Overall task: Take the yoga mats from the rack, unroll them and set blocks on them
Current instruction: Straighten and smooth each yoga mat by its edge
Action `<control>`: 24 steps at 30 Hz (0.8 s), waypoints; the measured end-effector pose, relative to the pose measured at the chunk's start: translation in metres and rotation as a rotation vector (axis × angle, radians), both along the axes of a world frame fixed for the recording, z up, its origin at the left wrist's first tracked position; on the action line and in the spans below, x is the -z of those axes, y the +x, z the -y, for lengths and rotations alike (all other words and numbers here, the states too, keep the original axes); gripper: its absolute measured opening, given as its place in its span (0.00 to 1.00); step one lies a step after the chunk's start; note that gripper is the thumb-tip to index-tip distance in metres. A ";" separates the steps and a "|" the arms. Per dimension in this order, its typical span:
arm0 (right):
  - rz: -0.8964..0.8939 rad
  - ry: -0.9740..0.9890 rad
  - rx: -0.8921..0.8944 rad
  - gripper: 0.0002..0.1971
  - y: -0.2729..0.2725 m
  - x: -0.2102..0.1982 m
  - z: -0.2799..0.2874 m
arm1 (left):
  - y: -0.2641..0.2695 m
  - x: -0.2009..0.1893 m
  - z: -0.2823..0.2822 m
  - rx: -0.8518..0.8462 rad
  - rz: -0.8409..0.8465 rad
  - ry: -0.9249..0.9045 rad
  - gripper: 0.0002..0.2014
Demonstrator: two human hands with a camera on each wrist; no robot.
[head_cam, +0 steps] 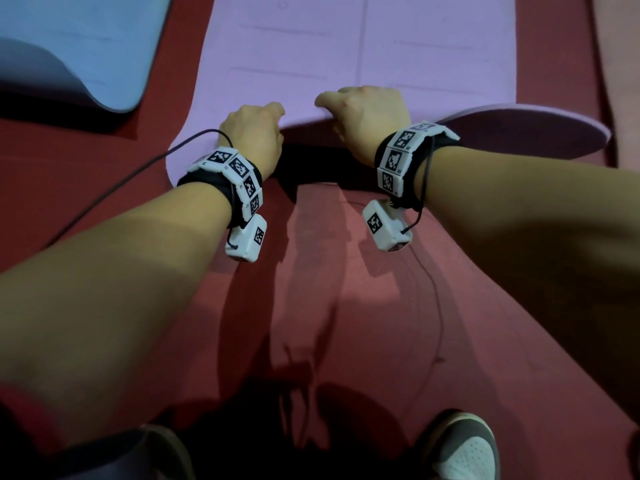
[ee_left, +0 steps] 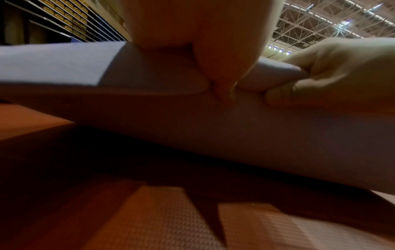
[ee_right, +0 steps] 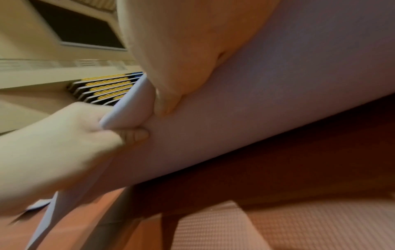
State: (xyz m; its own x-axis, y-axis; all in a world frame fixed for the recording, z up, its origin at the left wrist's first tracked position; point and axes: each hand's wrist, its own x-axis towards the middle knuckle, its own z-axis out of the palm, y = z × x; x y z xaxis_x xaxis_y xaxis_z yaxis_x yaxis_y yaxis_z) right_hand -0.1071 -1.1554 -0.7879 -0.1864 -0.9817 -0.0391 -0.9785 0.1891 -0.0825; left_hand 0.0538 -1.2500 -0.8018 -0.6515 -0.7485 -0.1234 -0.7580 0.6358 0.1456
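Red textured floor matting (head_cam: 346, 306) is right under the person, with their grey-and-white shoes (head_cam: 464, 448) at the near edge of the head view. Just past that, both hands are on the near end of the lilac yoga mat (head_cam: 311, 57), close together around the middle of its short edge. The left hand (head_cam: 254, 133) pinches the edge, thumb on top and fingers curled underneath, and the right hand (head_cam: 367, 116) grips it the same way just beside it. The wrist views show the edge lifted clear of the floor with a dark shadow beneath.

So this looks like the straightening bit of the unroll. The rest of the mat lies flat, running away from the person, but the near right corner (head_cam: 540, 129) is curling up. If I were doing it, I'd slide the hands apart toward the two corners before pulling, since a centre grip lets the corners flop. Then pull gently toward the feet, lower it flat, and press that right corner down.

Further out on the left there's a blue mat (head_cam: 79, 46) already laid out, well apart from the lilac one. No blocks in view yet.
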 end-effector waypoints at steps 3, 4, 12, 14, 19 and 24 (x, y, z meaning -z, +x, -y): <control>0.136 0.117 0.059 0.22 0.000 0.000 -0.008 | 0.004 0.000 -0.005 0.030 0.006 0.081 0.17; 0.185 0.185 0.076 0.26 0.001 0.000 -0.010 | 0.005 0.000 -0.007 0.042 0.023 0.121 0.16; 0.566 0.586 0.145 0.40 0.008 -0.002 -0.025 | 0.007 -0.003 -0.027 0.197 0.395 0.372 0.34; 0.570 0.659 0.158 0.41 0.006 -0.004 -0.030 | 0.005 -0.001 -0.032 0.249 0.481 0.387 0.49; 0.485 0.849 0.135 0.46 -0.005 -0.004 -0.051 | -0.005 0.008 -0.060 0.272 0.413 0.427 0.49; 0.431 0.814 0.095 0.49 -0.016 0.005 -0.071 | -0.028 0.020 -0.090 0.373 0.377 0.294 0.43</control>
State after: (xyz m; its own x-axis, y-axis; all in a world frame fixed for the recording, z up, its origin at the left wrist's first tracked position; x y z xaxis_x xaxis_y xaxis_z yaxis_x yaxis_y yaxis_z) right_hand -0.1228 -1.0841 -0.7933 -0.0735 -0.6021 -0.7950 -0.8714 0.4265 -0.2424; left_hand 0.0261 -1.1601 -0.8216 -0.7346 -0.3776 -0.5637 -0.5253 0.8424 0.1202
